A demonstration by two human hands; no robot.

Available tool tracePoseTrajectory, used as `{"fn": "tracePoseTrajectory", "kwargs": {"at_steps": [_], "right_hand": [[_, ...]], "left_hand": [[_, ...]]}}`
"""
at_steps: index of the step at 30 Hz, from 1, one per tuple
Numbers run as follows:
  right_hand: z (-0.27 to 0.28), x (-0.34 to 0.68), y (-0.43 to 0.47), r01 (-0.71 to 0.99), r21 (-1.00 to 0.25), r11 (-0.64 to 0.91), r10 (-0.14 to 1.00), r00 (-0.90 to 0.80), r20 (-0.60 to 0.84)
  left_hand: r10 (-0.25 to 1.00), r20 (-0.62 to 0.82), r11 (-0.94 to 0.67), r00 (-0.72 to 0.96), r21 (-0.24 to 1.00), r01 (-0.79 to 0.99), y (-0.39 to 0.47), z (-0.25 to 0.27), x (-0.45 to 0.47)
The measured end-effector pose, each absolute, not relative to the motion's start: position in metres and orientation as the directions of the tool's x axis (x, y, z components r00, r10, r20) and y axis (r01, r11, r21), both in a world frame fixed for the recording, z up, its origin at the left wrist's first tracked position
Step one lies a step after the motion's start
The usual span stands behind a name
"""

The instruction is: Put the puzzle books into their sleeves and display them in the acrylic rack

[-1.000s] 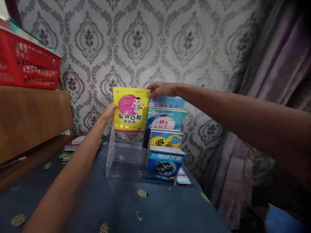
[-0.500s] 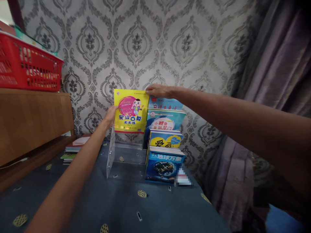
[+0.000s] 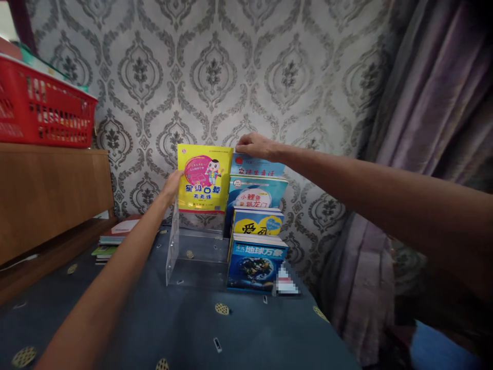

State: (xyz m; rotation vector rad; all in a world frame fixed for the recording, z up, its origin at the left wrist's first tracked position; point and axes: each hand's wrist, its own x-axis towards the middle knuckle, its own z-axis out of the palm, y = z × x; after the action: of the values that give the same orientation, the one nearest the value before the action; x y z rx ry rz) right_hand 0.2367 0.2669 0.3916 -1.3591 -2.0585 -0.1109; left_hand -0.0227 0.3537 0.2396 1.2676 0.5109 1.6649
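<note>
A yellow workbook (image 3: 204, 179) with a pink circle and a cartoon child stands upright in the back left of a clear acrylic book rack (image 3: 172, 252). My left hand (image 3: 174, 186) is closed at the workbook's left edge, its fingers partly hidden behind it. My right hand (image 3: 254, 146), fingers curled, is at the top edge of a light blue book (image 3: 259, 165), just right of the workbook's top corner; its grip is unclear. Stepped in front of that book are a teal book (image 3: 258, 194), a yellow-and-blue book (image 3: 256, 222) and a dark blue Earth book (image 3: 256, 267).
A dark blue tablecloth (image 3: 185, 329) covers the table. Several books (image 3: 115, 236) lie stacked at the left, beside a wooden cabinet (image 3: 54, 190) carrying a red basket (image 3: 50, 108). Patterned wallpaper (image 3: 211, 72) is behind the rack. A purple curtain (image 3: 416, 154) hangs at the right.
My right hand has come off the yellow workbook's top right corner and shifted slightly right along the light blue book. My left hand stays at the workbook's edge. The view has shifted slightly.
</note>
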Motion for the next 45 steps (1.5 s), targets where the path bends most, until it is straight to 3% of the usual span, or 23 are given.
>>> {"fn": "tracePoseTrajectory", "kwargs": {"at_steps": [4, 8, 18, 25, 34, 45], "right_hand": [[0.386, 0.245, 0.267, 0.818, -0.279, 0.503, 0.765, -0.271, 0.584], [0.387, 0.247, 0.267, 0.816, -0.268, 0.512, 0.793, -0.328, 0.513], [0.391, 0.236, 0.258, 0.924, -0.128, 0.360, 0.844, -0.264, 0.467], [0.389, 0.237, 0.262, 0.826, -0.315, 0.468, 0.864, -0.353, 0.359], [0.390, 0.233, 0.261, 0.710, -0.525, 0.469, 0.867, -0.256, 0.427], [0.391, 0.234, 0.263, 0.735, -0.477, 0.482, 0.850, -0.258, 0.460]], "left_hand": [[0.871, 0.491, -0.439, -0.005, 0.774, -0.456, 0.353, 0.238, -0.022], [0.872, 0.489, -0.430, -0.002, 0.764, -0.482, 0.351, 0.238, -0.021], [0.859, 0.511, -0.427, 0.019, 0.737, -0.524, 0.345, 0.239, -0.020], [0.883, 0.467, -0.369, 0.052, 0.758, -0.538, 0.346, 0.242, -0.021], [0.886, 0.463, -0.386, 0.032, 0.774, -0.501, 0.342, 0.242, -0.019], [0.875, 0.483, -0.437, -0.011, 0.783, -0.443, 0.338, 0.236, -0.027]]}}
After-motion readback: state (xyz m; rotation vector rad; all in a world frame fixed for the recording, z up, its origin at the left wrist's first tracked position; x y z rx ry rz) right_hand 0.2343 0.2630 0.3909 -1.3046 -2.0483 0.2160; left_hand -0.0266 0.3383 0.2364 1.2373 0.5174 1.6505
